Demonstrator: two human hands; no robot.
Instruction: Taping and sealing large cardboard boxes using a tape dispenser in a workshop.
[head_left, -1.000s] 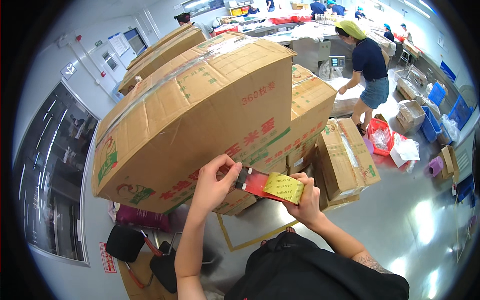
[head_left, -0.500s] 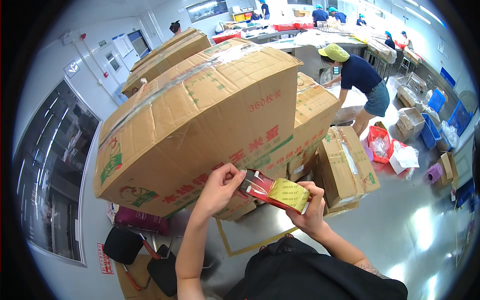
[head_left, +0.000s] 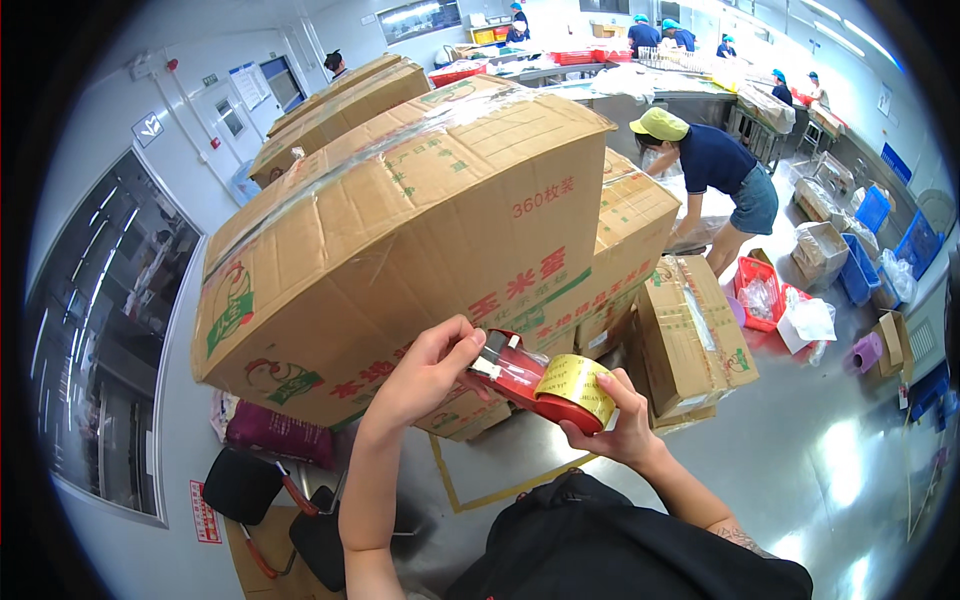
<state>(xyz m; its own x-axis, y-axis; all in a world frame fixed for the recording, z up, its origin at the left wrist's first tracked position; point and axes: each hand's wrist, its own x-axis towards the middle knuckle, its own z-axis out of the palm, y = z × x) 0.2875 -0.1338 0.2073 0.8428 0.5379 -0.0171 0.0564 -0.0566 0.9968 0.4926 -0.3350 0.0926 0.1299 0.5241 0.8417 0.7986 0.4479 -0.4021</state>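
Between my two hands is a red tape dispenser (head_left: 520, 378) carrying a roll of clear tape with a yellow core (head_left: 572, 385). My right hand (head_left: 625, 425) is closed around the roll end, thumb on the roll's side. At the dispenser's dark front end, my left hand (head_left: 435, 365) pinches with thumb and fingers; a short piece of clear film shows there. Just beyond both hands stands a large cardboard carton (head_left: 440, 240) with red and green print, its top seam taped over. The dispenser is held in the air in front of the carton's near side.
More cartons stand behind (head_left: 340, 105) and to the right (head_left: 690, 335). A black chair (head_left: 245, 485) and a purple sack (head_left: 280, 435) sit at lower left. A co-worker in a yellow cap (head_left: 725, 165) bends beside the cartons. Red and blue crates (head_left: 760, 290) stand on the right.
The dispenser has turned in my hands, so the roll's round side now shows more. My left hand has shifted slightly at its front end. The co-worker has bent lower.
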